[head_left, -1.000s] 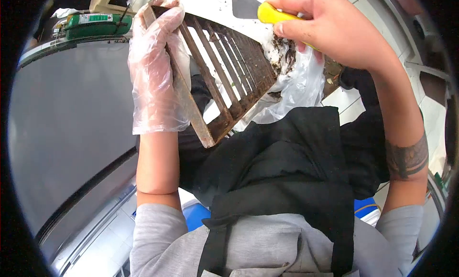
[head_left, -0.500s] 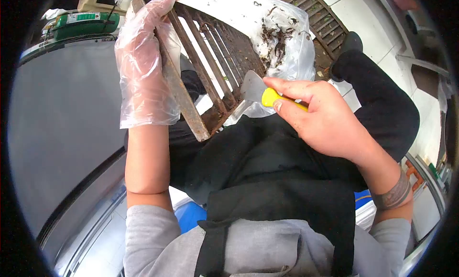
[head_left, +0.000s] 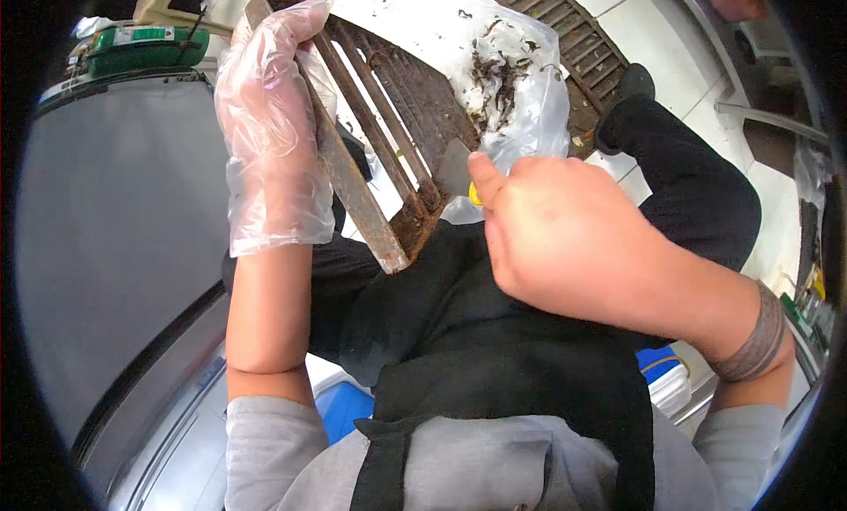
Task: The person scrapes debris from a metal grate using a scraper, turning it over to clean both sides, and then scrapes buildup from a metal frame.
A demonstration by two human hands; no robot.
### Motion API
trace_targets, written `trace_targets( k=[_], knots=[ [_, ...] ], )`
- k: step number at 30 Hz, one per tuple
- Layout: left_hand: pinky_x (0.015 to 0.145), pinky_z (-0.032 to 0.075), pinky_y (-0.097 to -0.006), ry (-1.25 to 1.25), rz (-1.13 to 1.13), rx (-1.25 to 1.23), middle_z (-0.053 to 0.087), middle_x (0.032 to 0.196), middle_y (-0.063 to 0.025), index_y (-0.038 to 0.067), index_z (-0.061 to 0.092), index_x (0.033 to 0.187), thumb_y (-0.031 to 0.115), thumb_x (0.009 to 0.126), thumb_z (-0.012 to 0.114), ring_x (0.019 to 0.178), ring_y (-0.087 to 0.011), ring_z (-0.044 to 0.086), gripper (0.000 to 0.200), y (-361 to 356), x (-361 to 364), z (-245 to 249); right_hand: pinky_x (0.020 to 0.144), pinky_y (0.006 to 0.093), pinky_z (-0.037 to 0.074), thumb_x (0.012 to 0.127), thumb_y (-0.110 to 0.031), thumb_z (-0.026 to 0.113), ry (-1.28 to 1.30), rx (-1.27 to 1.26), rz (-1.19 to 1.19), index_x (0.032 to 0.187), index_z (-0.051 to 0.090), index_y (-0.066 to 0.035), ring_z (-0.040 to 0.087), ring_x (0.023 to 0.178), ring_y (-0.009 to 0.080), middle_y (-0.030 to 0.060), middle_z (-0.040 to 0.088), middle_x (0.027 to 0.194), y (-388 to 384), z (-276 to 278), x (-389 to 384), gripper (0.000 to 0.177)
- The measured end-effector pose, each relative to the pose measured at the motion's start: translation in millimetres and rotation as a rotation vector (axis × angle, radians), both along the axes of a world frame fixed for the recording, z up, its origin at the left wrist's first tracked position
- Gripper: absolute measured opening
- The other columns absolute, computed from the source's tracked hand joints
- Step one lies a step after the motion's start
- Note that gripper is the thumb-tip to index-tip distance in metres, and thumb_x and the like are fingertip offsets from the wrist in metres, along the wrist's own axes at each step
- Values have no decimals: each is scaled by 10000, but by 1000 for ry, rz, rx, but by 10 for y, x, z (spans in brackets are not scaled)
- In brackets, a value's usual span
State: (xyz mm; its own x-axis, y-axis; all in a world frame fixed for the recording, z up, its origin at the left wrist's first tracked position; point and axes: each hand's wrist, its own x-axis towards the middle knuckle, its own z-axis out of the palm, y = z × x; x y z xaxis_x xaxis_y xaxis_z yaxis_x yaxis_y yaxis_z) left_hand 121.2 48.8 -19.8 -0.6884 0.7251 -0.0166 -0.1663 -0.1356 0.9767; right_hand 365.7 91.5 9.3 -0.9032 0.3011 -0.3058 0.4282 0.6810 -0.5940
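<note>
My left hand [head_left: 273, 96], in a clear plastic glove, grips the upper end of a rusty metal drain grate [head_left: 363, 204]. The grate is tilted, with its lower end over my lap and dark grime along its slats. My bare right hand [head_left: 573, 233] is closed around a scraper [head_left: 455, 169]. Only a bit of its yellow handle shows, the rest hidden by my fingers. Its flat metal blade is against or very close to the grate's right side; actual contact is hard to make out.
A plastic bag [head_left: 538, 105] with dark, wet-looking debris lies on the white tiles beyond the grate. Behind it, another slatted drain grate [head_left: 573, 39] sits in the floor. A grey panel [head_left: 132, 211] stands at left, with a green container [head_left: 146, 51] behind it.
My right hand has turned over, back upward, so it covers most of the yellow handle. The blade has shifted slightly. The grate's lower end has moved a little right and toward me.
</note>
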Motion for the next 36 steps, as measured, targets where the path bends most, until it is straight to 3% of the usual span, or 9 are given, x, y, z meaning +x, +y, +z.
trace_targets(
  k=[11,14,20,26,28,29,30,34,36],
  knots=[
    [966,451,-266,351,-21,-180,709,1080,-39,16,724,1074,159,895,695,1022,-145,628,231,-42,104,103,604,477,572,915,-132,618,23,73,-50,1298,636,130,693,645,397,226,681,754,-71,-107,-62,465],
    [1040,464,-286,376,-59,-178,727,1123,-84,-9,744,1014,85,911,654,1145,-182,660,166,41,147,71,619,500,571,908,-132,621,73,38,-128,1277,640,117,699,673,420,232,691,757,-27,-209,-156,446],
    [875,480,-228,381,-100,-277,716,1123,-60,-3,728,1069,80,861,615,941,-123,621,251,42,113,122,640,539,563,901,-128,621,-15,27,-37,1167,657,90,695,687,433,258,677,739,64,-121,-44,346],
    [893,436,-268,346,-126,-256,627,1016,-22,52,668,1029,151,839,620,923,-134,550,219,74,87,102,635,533,564,888,-120,617,82,-33,-42,1143,661,83,700,696,426,242,681,733,145,-159,-160,328],
    [894,440,-269,391,-137,-236,622,1027,-25,49,658,1059,158,849,618,928,-134,548,240,62,142,145,715,509,607,787,-119,649,-41,-12,-70,890,676,84,739,750,439,274,708,759,98,-67,-89,230],
    [799,412,-227,385,-103,-262,657,1047,-23,28,691,1071,106,848,600,848,-97,518,253,72,223,189,629,529,558,894,-111,616,89,33,-107,1114,667,78,689,674,433,243,658,688,104,-184,-72,295],
    [703,384,-186,381,-76,-286,692,1066,-21,8,725,1083,55,848,581,767,-61,487,279,97,284,225,629,529,558,894,-111,616,87,34,-110,1114,667,78,689,674,433,243,658,688,160,-226,-113,295],
    [751,428,-198,306,-84,-248,698,1078,-40,-5,714,1116,40,822,554,823,-78,540,338,186,201,135,632,515,564,887,-92,610,183,29,-82,1125,678,102,699,663,419,240,670,693,324,-251,-167,314],
    [917,448,-276,345,-133,-278,613,1062,-55,34,635,1093,172,846,632,964,-147,562,283,157,145,159,710,507,608,795,-133,640,25,5,-78,849,712,65,750,768,427,282,716,781,246,-113,-86,217]
  ],
)
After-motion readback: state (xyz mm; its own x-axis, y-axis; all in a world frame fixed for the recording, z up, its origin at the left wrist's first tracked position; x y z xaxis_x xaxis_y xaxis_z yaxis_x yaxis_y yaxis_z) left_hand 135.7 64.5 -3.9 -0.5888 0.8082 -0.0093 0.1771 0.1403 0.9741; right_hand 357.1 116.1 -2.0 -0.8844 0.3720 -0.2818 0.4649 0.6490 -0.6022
